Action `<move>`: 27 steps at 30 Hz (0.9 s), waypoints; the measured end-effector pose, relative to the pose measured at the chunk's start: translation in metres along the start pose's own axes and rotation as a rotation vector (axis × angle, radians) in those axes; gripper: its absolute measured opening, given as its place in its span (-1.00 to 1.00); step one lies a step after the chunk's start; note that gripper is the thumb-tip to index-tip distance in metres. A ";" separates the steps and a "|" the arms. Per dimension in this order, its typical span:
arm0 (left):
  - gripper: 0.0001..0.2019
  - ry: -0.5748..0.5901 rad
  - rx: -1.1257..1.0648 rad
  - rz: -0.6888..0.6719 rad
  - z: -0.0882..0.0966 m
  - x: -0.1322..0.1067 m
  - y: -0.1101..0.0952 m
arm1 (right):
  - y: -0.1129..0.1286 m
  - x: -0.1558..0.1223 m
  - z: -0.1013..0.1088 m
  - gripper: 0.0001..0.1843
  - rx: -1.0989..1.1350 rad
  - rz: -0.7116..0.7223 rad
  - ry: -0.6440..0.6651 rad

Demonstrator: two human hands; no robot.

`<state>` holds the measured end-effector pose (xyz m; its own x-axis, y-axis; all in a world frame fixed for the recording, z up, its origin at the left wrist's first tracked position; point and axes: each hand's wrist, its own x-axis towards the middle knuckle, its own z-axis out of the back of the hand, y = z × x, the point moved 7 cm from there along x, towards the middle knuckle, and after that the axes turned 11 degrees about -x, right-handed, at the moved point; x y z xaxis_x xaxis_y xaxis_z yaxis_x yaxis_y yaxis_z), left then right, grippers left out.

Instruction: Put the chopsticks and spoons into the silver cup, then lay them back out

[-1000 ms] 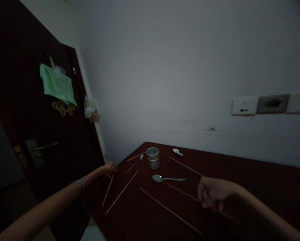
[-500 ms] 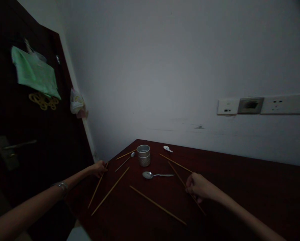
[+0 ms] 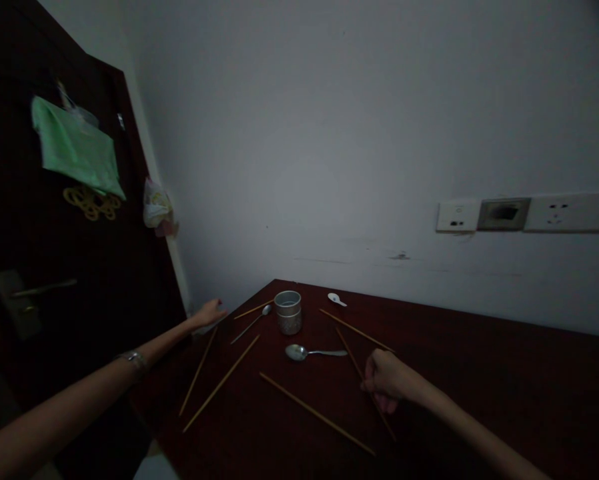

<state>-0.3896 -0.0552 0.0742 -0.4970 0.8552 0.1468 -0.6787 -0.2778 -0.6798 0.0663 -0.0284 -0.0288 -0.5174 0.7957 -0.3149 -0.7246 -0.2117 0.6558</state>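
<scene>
Pinching chopstick (image 3: 349, 352) in right hand (image 3: 385, 375), likely for placement, with second chopstick (image 3: 198, 372) near apparently spread left hand (image 3: 208, 315). Next: settle angle, then release.

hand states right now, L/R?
Left hand: looks open, nothing visibly held, near the far end of the leftmost chopstick.
Right hand: closed, fingers on the chopstick right of the large spoon.

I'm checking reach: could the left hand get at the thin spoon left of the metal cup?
Probably yes: the left hand looks empty and fairly close to the thin spoon, with nothing visible standing between them.
</scene>
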 end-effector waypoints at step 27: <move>-0.01 0.328 -0.115 -0.572 -0.137 0.015 -0.169 | -0.003 -0.002 -0.005 -0.76 0.210 -0.014 -0.141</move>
<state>-0.2085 0.0644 0.0926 0.1264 0.9477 0.2931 -0.7158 0.2917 -0.6344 0.0672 -0.0324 -0.0330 -0.4287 0.8721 -0.2359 -0.6134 -0.0893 0.7847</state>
